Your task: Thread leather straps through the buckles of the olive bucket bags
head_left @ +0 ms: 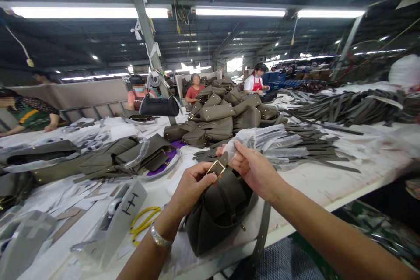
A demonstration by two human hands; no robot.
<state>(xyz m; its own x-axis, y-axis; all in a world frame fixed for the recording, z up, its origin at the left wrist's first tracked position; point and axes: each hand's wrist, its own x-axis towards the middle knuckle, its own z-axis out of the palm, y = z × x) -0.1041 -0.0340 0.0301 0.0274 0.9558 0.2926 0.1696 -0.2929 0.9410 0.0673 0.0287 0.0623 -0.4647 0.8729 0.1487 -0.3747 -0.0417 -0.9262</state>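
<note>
A dark green bag (216, 216) sits at the near edge of the white table (328, 188), right in front of the person. Part of it hangs a little over the edge. The left hand (192, 186), with a silver bracelet (160, 238) on its wrist, pinches a gold buckle (215, 167) at the top of the bag between thumb and fingers. The right hand (251, 168) is closed around the strap (243, 140) just past the buckle, where the strap is wrapped in clear plastic. The two hands are almost touching.

This looks like small, fiddly work. It would likely go best with the bag resting steady on the table and the strap kept flat, not twisted. Holding the buckle by its sides should keep its shiny face from getting scratched.

Just left of the bag lies a yellow loop (144, 221), maybe the handles of a tool; it is hard to tell. Beside it stands a gray card (129, 210) with a black mark. Further back on the left lie flat green bag pieces (124, 155). In the middle is a big heap of bags (219, 116), and to the right a spread of loose bands (305, 144). At the far side other people sit at work, one in a red apron (257, 83). Long lights (241, 12) shine under the roof.
</note>
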